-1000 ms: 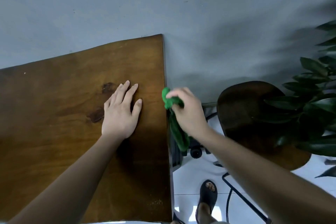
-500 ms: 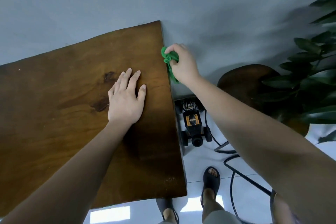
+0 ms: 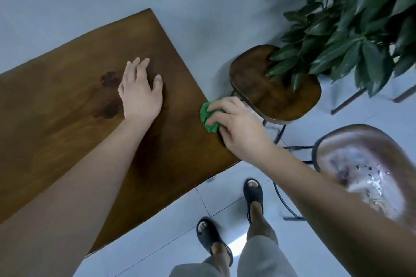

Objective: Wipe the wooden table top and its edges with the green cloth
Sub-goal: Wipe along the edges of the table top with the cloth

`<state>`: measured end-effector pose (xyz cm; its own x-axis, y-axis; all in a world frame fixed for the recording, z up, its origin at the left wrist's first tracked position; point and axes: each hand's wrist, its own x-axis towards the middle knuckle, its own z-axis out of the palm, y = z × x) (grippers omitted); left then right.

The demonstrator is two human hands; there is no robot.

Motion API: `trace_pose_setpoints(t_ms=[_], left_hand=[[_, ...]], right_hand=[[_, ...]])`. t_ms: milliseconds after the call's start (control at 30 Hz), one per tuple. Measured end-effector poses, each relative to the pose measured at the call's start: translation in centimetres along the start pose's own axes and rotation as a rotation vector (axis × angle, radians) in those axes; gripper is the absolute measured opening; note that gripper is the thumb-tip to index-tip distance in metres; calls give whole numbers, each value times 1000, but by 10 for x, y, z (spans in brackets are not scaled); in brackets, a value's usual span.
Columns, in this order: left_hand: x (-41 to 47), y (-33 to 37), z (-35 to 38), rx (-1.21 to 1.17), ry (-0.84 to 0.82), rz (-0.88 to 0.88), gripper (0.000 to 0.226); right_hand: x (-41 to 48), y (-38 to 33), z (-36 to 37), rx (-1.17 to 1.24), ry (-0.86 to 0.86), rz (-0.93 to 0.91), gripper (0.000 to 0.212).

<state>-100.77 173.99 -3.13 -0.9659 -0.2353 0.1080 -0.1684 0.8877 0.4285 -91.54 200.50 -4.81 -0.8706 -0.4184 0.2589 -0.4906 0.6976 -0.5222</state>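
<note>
Now green cloth [image 3: 209, 119] in right grip [image 3: 236, 128].

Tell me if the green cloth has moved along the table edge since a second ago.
Yes. The green cloth went up toward the far corner of the table, then returned toward the near corner.

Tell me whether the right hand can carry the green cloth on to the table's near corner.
Probably yes: the right hand presses the green cloth on the table edge; nothing lies before that corner.

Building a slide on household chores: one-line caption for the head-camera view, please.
Right hand presses a bunched green cloth against the brown wooden table top's right edge; left hand rests flat.
</note>
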Motion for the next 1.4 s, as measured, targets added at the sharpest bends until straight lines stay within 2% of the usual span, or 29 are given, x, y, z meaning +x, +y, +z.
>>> trace_pose_setpoints(t_ms=[100,233,300,433,500,600,767,933,1000,1067,1233,1400], left_hand=[[-10,1,-6,4,-43,63,55],[-34,3,-13,16,-114,149,53],[-49,5,-18,28,-141,190,55],[-79,-1,-25,16,-202,249,56],[-104,-5,-23,55,-201,338,55],[-114,-17,-24,56,-196,348,54],[-134,-30,-15,108,-193,358,55],[-135,-25,-11,165,-187,367,54],[-135,-24,-10,184,-184,375,54],[-135,-24,-10,188,-172,381,53],[-134,-22,-8,187,-157,396,52],[-134,-23,-7,190,-158,400,53]], right_hand=[[-41,-33,-4,-82,-3,-20,46],[-89,-58,0,-147,91,28,29],[-112,-78,15,-158,128,50,28],[-126,-121,54,16,221,120,28],[-132,-136,65,90,311,146,25],[-126,-150,74,218,305,122,29],[-147,-128,63,286,454,178,30],[-143,-78,29,419,690,478,43],[-131,-49,23,483,736,591,51],[-113,-26,22,555,694,669,57],[-69,-7,21,754,476,562,41],[-86,-15,42,774,564,611,39]])
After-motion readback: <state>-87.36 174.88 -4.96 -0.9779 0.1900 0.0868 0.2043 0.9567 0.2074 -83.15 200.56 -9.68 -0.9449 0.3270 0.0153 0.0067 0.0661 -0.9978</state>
